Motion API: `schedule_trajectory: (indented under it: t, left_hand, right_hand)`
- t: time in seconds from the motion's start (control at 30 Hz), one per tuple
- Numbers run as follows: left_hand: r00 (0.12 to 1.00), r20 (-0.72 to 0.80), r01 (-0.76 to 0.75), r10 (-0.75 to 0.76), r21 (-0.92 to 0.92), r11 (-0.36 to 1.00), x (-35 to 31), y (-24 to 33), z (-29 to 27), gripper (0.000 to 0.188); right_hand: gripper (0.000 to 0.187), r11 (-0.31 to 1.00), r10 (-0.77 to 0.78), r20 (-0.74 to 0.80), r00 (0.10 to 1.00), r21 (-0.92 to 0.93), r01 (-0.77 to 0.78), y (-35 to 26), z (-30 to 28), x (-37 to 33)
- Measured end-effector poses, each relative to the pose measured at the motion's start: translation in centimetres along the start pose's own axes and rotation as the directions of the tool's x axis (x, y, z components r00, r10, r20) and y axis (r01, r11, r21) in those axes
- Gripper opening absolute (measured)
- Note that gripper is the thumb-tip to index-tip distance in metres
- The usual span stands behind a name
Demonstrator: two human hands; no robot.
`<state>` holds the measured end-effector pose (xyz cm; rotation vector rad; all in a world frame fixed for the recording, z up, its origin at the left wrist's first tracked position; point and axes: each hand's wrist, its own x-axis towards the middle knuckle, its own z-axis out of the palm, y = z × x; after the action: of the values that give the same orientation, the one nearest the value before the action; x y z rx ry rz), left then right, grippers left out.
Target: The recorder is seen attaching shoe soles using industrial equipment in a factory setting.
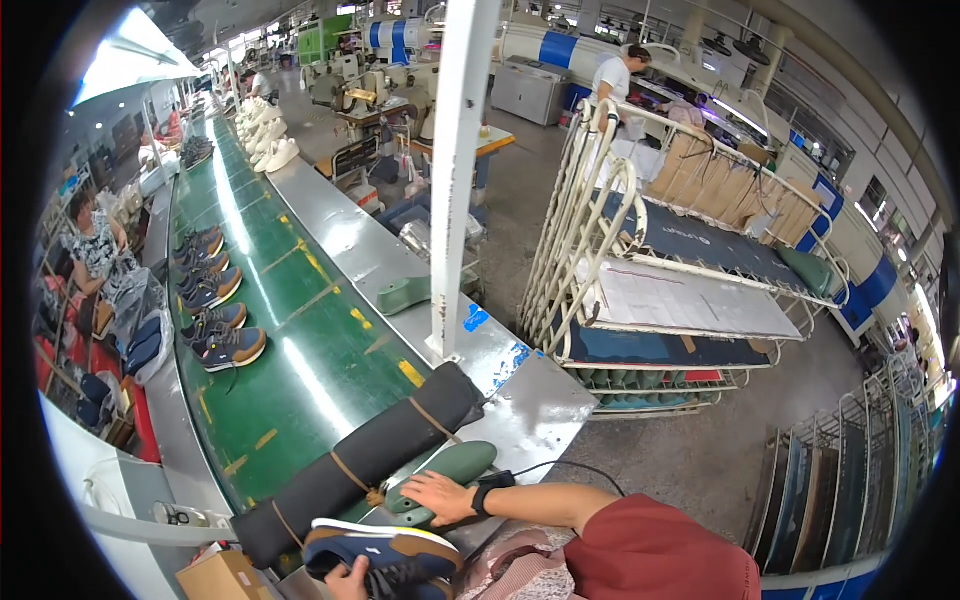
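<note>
My left hand [346, 580] is at the opening of a navy-and-brown sneaker [385, 548], thumb and fingers seemingly clamped on its collar, though the lower rim of the view crops them. The sneaker lies tipped on its side just right of those fingers, dark laces toward me and pale sole toward a black roll [350, 462]. My right hand [440, 497] lies palm down on a smooth green shoe last [458, 463], fingers extended and slightly apart rather than wrapped round it; a dark band [490, 490] circles that wrist. The roll, tied with brown cord, slants across the near end of a green conveyor belt [320, 330] marked with worn yellow strips. Farther up the belt's left side I see a line of sneakers [228, 347], and pale shoes [268, 140] crowd the metal ledge [345, 235] on its right. A white post [460, 180] rises from that ledge. Beyond it stands a tube-framed rack [572, 240] of loaded shelves, with a co-worker in white [612, 75] behind. A cardboard box [222, 578] sits low at my left.
</note>
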<state>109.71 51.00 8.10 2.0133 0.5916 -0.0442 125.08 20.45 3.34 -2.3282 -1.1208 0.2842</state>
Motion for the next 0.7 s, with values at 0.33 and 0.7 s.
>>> schedule_trajectory:
  t: [0.33, 0.7]
  left_hand:
    - [0.998, -0.06, -0.05, 0.026, -0.447, 0.893, 24.7, 7.4, -10.5, 0.055]
    - [0.908, 0.407, -0.079, 0.103, -0.075, 0.994, 10.1, -1.6, 16.6, 0.05]
  right_hand:
    - [0.077, 0.983, -0.053, 0.256, 0.965, -0.159, 0.096, -4.8, -1.5, -5.7]
    - [0.095, 0.086, 0.994, -0.019, 0.107, 0.747, -0.66, -8.0, 7.2, -12.3]
